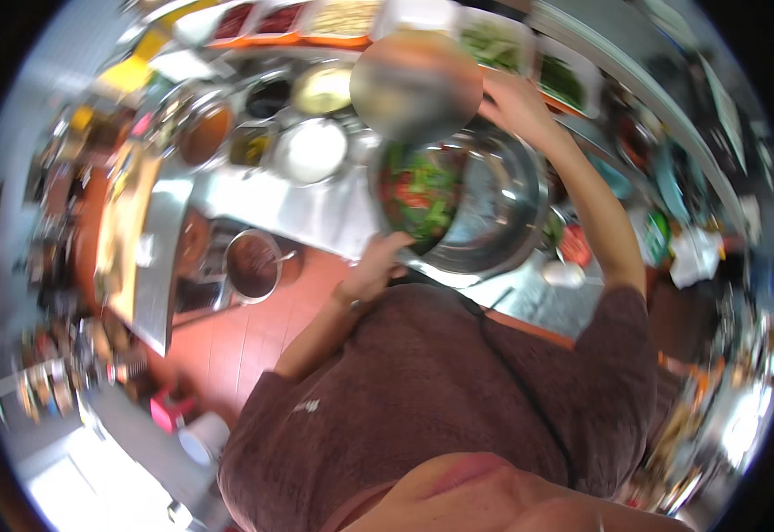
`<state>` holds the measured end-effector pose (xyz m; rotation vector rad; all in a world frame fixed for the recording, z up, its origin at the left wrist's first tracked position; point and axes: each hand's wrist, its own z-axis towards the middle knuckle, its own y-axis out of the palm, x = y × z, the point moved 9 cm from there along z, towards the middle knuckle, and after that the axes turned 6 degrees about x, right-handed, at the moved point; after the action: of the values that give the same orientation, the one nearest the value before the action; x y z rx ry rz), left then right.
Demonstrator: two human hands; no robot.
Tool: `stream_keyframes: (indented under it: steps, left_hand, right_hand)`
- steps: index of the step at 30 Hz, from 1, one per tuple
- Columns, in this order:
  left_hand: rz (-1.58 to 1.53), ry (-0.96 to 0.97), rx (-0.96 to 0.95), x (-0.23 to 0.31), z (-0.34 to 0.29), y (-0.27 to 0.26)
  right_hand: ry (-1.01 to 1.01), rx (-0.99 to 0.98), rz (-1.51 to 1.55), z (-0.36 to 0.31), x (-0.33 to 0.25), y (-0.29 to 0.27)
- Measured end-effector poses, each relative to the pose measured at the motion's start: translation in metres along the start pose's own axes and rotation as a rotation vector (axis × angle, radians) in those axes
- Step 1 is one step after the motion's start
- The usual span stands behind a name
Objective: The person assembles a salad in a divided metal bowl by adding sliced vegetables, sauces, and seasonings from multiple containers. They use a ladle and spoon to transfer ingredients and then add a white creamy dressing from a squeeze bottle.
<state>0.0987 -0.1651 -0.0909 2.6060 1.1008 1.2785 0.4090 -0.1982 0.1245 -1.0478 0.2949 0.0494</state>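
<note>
My left hand is closed on the near rim of a dark bowl. Chopped green and red vegetables lie inside it. The bowl overlaps the left side of a large shiny steel basin. My right hand reaches over the basin's far side, close to the white trays at the back. A blurred round patch covers part of that area and hides its fingertips, so whether they hold anything cannot be made out. The nearest trays hold pale green leaves and darker greens.
Left on the steel counter stand a bowl of white contents, a yellowish one and a pot of brown-red liquid. Lower left is a steel pot. Red chopped food and a white dish are right of the basin.
</note>
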Motion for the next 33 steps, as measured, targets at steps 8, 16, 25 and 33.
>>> stream_keyframes:
  steps: [8,16,25,33]
  left_hand:
    - [-0.085,0.009,-0.004,-0.001,-0.005,0.017]
    - [-0.122,0.063,0.082,0.005,-0.023,0.0]
    - [-0.16,0.082,0.07,0.016,-0.019,-0.004]
    - [-0.171,0.099,0.203,0.032,-0.023,-0.02]
  right_hand:
    - [-0.065,-0.064,-0.391,0.018,0.186,-0.008]
    - [0.21,-0.143,-0.239,0.048,0.204,0.013]
    - [0.793,0.065,0.586,0.011,0.266,0.002]
    - [0.692,0.061,0.978,-0.001,0.131,-0.018]
